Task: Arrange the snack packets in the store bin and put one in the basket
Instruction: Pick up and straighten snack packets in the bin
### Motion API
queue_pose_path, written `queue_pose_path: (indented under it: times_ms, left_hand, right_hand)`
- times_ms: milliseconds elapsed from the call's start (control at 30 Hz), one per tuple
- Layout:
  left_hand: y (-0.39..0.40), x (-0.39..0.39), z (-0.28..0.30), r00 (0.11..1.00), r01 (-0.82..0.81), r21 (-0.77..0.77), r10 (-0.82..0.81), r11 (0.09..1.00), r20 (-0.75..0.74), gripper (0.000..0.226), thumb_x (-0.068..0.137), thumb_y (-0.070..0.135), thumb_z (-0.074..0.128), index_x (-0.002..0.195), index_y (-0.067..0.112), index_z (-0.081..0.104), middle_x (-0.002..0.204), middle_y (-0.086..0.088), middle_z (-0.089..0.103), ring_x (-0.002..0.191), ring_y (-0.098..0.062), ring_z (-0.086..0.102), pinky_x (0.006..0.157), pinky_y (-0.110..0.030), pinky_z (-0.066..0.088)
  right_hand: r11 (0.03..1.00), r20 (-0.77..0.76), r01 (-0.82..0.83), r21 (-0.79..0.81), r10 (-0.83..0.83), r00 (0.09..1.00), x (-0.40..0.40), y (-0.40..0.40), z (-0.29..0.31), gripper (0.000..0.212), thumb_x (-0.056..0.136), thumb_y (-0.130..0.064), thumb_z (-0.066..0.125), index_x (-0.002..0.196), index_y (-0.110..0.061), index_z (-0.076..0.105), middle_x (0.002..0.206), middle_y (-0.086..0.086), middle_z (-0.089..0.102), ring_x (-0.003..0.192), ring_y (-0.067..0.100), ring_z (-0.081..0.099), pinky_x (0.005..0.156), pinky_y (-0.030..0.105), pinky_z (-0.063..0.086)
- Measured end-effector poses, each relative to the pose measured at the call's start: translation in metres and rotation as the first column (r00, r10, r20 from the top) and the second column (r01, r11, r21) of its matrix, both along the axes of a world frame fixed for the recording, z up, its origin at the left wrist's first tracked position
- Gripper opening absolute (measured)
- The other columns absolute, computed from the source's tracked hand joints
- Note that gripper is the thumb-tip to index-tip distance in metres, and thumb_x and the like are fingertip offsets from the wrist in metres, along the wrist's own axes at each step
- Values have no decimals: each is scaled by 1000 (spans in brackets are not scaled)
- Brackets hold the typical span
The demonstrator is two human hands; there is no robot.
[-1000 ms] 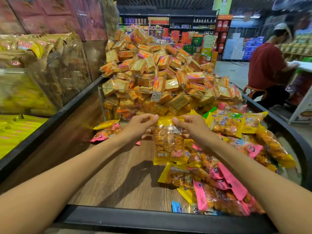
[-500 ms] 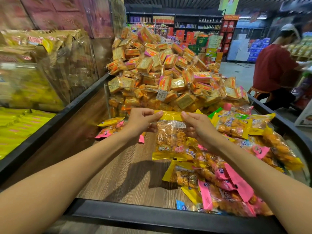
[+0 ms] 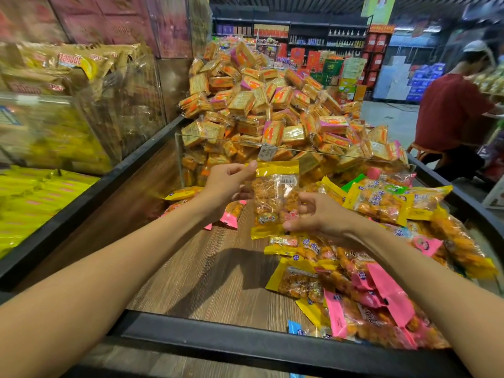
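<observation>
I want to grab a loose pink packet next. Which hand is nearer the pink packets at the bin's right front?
Right. The right hand hangs just above and behind the pink packets; the left hand is farther left.

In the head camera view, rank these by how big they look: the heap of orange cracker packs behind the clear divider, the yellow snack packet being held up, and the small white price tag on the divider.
1. Heap of orange cracker packs, by far the largest.
2. Yellow snack packet, pinched at its top corner by the left hand.
3. White price tag, the smallest.
The heap sits farther away, yet looks biggest.

store interior | dark slatted ceiling [image 3: 286, 1] | grey floor [image 3: 381, 115] | stocked back shelves [image 3: 308, 39] | seated person in red shirt [image 3: 450, 110] at right
</observation>
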State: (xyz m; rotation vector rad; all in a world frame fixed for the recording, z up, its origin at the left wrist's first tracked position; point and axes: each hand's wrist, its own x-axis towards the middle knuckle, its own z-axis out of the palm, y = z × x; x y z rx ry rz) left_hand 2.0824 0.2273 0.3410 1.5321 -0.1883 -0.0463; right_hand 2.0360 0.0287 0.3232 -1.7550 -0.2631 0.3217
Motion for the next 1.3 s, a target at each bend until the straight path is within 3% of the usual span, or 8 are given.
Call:
queue_pose_path:
  times_ms: [167,300,500,667,767,967,1133,1300]
  left_hand:
    - [-2,-5,0,946,319,310,-284,896,-154,64,72,30,78,127,10,51,114,-1,61,95,-7,62,70,-22,54]
    - [-2,-9,-6,938,345,380,-323,858,-123,73,72,-2,77,135,2,39,77,0,47,57,-2,50,57,-15,48]
    - [0,-7,-8,944,325,417,-317,849,-91,72,70,-10,75,132,-5,38,63,4,35,45,-1,38,50,-15,41]
    - [-5,-7,-11,980,113,493,-178,863,87,78,69,7,81,135,9,39,94,-1,54,66,-5,55,68,-21,53]
    - [-11,-9,-10,980,46,385,-117,922,164,55,80,22,74,126,12,45,107,-5,56,82,-12,62,76,-30,57]
    - [-21,-15,-7,934,338,2,-335,941,-124,43,93,41,51,126,12,55,112,-8,66,90,-16,68,81,-31,57]
    - [-14,-12,-10,965,248,91,-238,964,-114,37,98,34,46,129,15,53,112,-3,66,93,-18,64,80,-41,55]
    - [-12,-16,-6,884,446,104,-420,889,-208,31,96,37,48,118,17,59,102,1,70,87,-13,66,70,-31,57]
  right_hand:
    - [996,17,-7,88,5,1000,-1,-4,6,30,80,14,61,96,-11,59,67,-5,71,68,6,69,74,25,57]
    - [993,37,44,112,-48,998,0,-1,5,37,83,18,57,73,-16,46,44,-11,56,44,-4,56,49,11,49]
    - [990,-13,70,127,-69,998,8,-5,-1,45,74,10,69,114,-7,60,115,10,68,99,19,69,81,31,58]
    - [980,111,181,81,-189,976,5,-3,1,49,75,7,73,110,-23,56,109,-10,62,86,-5,64,71,18,53]
    - [969,302,248,-2,-236,924,3,-2,2,50,75,1,76,106,-31,55,101,-16,61,90,-5,63,70,11,50]
    - [969,389,159,-190,-75,918,-2,6,0,64,70,-28,81,128,-36,54,116,2,52,99,12,58,74,14,50]
    - [958,432,285,-33,-244,868,3,5,0,23,86,-27,68,108,-26,67,109,8,64,95,18,63,74,20,52]
    - [926,291,373,53,-372,882,11,-5,2,32,92,-29,59,116,-9,62,93,1,64,80,8,61,64,17,50]
